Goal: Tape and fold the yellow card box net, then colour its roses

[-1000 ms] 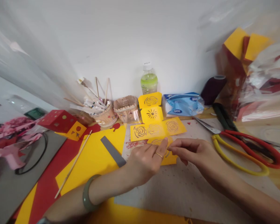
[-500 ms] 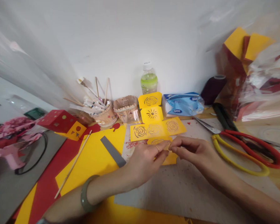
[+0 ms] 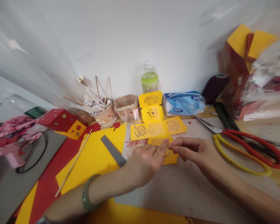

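Observation:
A yellow paper cut-out [image 3: 176, 126] with rose and sun patterns spreads out in a cross of joined panels, its far end leaning upright. Over its near panel, my left hand [image 3: 149, 160], with a ring and a green bangle, has its fingers bent onto the paper edge; the thumb is hidden. My right hand [image 3: 193, 149] meets it from the right, thumb and index finger pinched on the edge of the same panel. Fingertips of both hands nearly touch. A grey ruler [image 3: 113, 151] lies left of my left hand on a yellow sheet [image 3: 91, 158].
Large red-and-yellow-handled scissors [image 3: 245, 152] lie at right. Behind stand a bottle [image 3: 149, 79], a tissue pack [image 3: 184, 103], a thread spool [image 3: 214, 88], a small basket [image 3: 127, 110] and a pot of sticks [image 3: 106, 116]. A dotted red box [image 3: 58, 119] and pink glue gun [image 3: 10, 154] sit left.
My left hand has turned slightly, its index finger now lifted and pointing up at the paper edge. My right hand keeps its pinch in nearly the same place.

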Motion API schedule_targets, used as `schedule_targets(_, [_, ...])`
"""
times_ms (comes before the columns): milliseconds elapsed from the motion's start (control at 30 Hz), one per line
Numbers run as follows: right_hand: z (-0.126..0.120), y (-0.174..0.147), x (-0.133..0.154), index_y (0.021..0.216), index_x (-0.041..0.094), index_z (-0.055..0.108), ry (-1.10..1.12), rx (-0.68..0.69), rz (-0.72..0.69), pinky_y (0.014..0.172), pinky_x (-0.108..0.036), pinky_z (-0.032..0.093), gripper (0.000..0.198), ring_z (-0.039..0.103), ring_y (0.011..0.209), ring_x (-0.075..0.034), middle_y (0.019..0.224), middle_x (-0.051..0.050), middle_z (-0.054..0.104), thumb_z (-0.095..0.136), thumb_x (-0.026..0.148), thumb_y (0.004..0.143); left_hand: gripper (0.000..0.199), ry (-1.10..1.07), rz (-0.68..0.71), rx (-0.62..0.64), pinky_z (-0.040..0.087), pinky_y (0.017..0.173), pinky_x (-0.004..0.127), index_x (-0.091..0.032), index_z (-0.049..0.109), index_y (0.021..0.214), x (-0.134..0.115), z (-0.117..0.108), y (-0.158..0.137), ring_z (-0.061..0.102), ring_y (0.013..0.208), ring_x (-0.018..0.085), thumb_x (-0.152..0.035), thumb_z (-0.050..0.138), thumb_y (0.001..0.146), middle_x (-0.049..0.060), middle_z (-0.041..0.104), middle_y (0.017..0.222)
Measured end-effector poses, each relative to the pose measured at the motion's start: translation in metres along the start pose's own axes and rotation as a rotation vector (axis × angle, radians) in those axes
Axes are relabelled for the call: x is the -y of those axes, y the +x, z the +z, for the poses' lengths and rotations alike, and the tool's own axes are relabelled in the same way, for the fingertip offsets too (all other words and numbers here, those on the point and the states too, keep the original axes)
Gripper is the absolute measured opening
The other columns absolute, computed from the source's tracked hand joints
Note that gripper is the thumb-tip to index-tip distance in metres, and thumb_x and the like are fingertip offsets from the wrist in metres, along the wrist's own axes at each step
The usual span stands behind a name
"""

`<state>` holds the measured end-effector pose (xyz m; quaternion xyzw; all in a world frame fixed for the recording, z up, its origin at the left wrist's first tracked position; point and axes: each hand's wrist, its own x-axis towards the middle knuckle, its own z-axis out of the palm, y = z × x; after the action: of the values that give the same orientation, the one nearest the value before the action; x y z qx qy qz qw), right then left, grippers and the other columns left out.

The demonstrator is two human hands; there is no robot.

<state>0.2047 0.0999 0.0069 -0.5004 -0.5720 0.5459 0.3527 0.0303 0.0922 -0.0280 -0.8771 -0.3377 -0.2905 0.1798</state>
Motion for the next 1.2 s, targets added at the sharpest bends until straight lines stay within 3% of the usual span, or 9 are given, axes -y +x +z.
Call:
schedule_targets(333, [-0.001, -0.001, 0.0, 0.062, 0.019, 0.066, -0.03, 0.01, -0.019, 0.053, -0.023, 0.038, 0.018, 0.047, 0.053, -0.01, 0.056, 0.002, 0.058, 0.06, 0.035, 0.069, 0.037, 0.093, 0.075, 0.049, 0.042, 0.043, 0.026, 0.002, 0.046, 0.118, -0.001, -0.004, 0.0, 0.052, 0.051, 0.014, -0.004, 0.046, 0.081, 0.001, 0.058, 0.061])
schedule_targets(467, [-0.001, -0.001, -0.001, 0.062, 0.019, 0.064, -0.035, 0.023, -0.078, 0.054, -0.024, 0.04, 0.017, 0.049, 0.054, -0.011, 0.058, 0.002, 0.059, 0.059, 0.034, 0.071, 0.037, -0.015, 0.024, 0.067, 0.044, 0.044, 0.027, -0.001, 0.046, 0.12, -0.002, -0.002, -0.001, 0.054, 0.051, 0.015, -0.007, 0.043, 0.084, 0.002, 0.061, 0.062])
schedule_targets(567, [-0.001, 0.0, -0.001, 0.063, 0.019, 0.062, -0.025, 0.028, -0.1, 0.058, -0.024, 0.041, 0.017, 0.053, 0.059, -0.013, 0.061, 0.001, 0.06, 0.059, 0.033, 0.072, 0.03, -0.25, -0.138, 0.078, 0.047, 0.047, 0.027, -0.008, 0.055, 0.113, -0.003, -0.005, 0.006, 0.055, 0.05, 0.014, -0.014, 0.042, 0.087, 0.002, 0.063, 0.061])
schedule_targets(700, [-0.001, -0.001, -0.002, 0.061, 0.019, 0.059, -0.04, 0.025, -0.146, 0.058, -0.024, 0.041, 0.016, 0.053, 0.061, -0.013, 0.062, 0.001, 0.058, 0.057, 0.029, 0.073, 0.024, -0.804, -0.526, 0.263, 0.051, 0.062, 0.026, -0.018, 0.063, 0.104, -0.003, -0.014, 0.019, 0.061, 0.064, 0.012, -0.018, 0.052, 0.084, 0.001, 0.069, 0.076])
schedule_targets(800, [-0.001, -0.001, -0.004, 0.061, 0.02, 0.058, -0.147, -0.012, -0.286, 0.056, -0.025, 0.041, 0.015, 0.051, 0.063, -0.013, 0.066, -0.001, 0.055, 0.054, 0.025, 0.074, 0.025, -1.257, -0.833, 0.334, 0.052, 0.066, 0.026, -0.018, 0.062, 0.106, 0.0, -0.014, 0.023, 0.064, 0.07, 0.013, -0.019, 0.054, 0.082, 0.003, 0.07, 0.084])
schedule_targets(867, [-0.002, -0.002, -0.005, 0.062, 0.02, 0.06, -0.224, -0.069, -0.421, 0.056, -0.025, 0.042, 0.013, 0.051, 0.068, -0.014, 0.074, -0.003, 0.054, 0.055, 0.022, 0.073, 0.025, -1.478, -0.964, 0.353, 0.052, 0.063, 0.025, -0.016, 0.063, 0.105, 0.003, -0.011, 0.023, 0.065, 0.066, 0.012, -0.021, 0.057, 0.081, 0.005, 0.07, 0.083])
schedule_targets(967, [-0.002, -0.001, -0.006, 0.06, 0.021, 0.059, -0.314, -0.141, -0.574, 0.06, -0.026, 0.045, 0.013, 0.053, 0.076, -0.016, 0.083, -0.005, 0.053, 0.055, 0.018, 0.072, 0.028, -1.647, -1.042, 0.403, 0.05, 0.059, 0.021, -0.016, 0.064, 0.103, 0.008, -0.007, 0.024, 0.065, 0.064, 0.011, -0.022, 0.064, 0.075, 0.005, 0.07, 0.08])
schedule_targets(1067, [-0.002, -0.001, -0.007, 0.063, 0.021, 0.058, -0.386, -0.087, -0.627, 0.066, -0.028, 0.047, 0.013, 0.057, 0.077, -0.016, 0.083, -0.004, 0.059, 0.053, 0.016, 0.074, 0.024, -1.692, -1.047, 0.457, 0.048, 0.056, 0.02, -0.017, 0.067, 0.095, 0.009, -0.009, 0.027, 0.064, 0.065, 0.011, -0.026, 0.065, 0.074, 0.006, 0.07, 0.08])
schedule_targets(1200, [-0.001, -0.001, -0.008, 0.069, 0.022, 0.058, -0.438, -0.011, -0.693, 0.063, -0.028, 0.048, 0.012, 0.06, 0.072, -0.015, 0.079, -0.004, 0.064, 0.052, 0.013, 0.074, 0.023, -1.643, -1.107, 0.377, 0.047, 0.054, 0.019, -0.014, 0.069, 0.073, 0.007, -0.012, 0.03, 0.062, 0.058, 0.01, -0.027, 0.052, 0.082, 0.005, 0.068, 0.067])
